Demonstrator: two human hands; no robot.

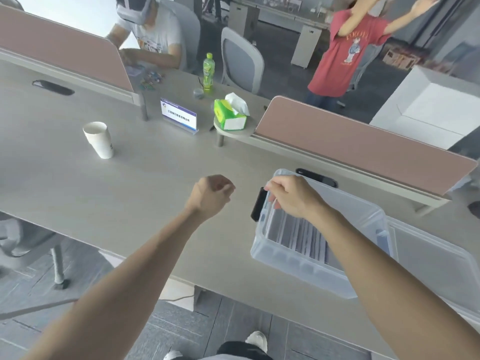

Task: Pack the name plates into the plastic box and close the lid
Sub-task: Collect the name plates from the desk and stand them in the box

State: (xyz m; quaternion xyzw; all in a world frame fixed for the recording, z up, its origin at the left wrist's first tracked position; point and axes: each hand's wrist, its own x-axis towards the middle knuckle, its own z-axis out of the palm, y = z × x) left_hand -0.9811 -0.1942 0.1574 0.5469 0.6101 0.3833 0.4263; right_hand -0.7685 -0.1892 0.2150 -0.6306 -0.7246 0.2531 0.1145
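Note:
A clear plastic box (293, 258) stands open on the desk at the right, with several name plates (298, 235) lying flat inside. Its lid (436, 258) lies to the right of it. My right hand (293, 196) is over the box's left end, fingers curled at the rim beside the black latch (258, 203); whether it pinches a plate I cannot tell. My left hand (211, 193) hovers over the desk left of the box in a loose fist with nothing in it. One name plate (179, 115) still stands upright at the desk's far middle.
A white paper cup (100, 140) stands at the left. A green tissue box (230, 113) and a green bottle (208, 74) are beyond the standing plate. Pink dividers (363, 141) line the desk's far side. One person sits opposite and another stands at the right.

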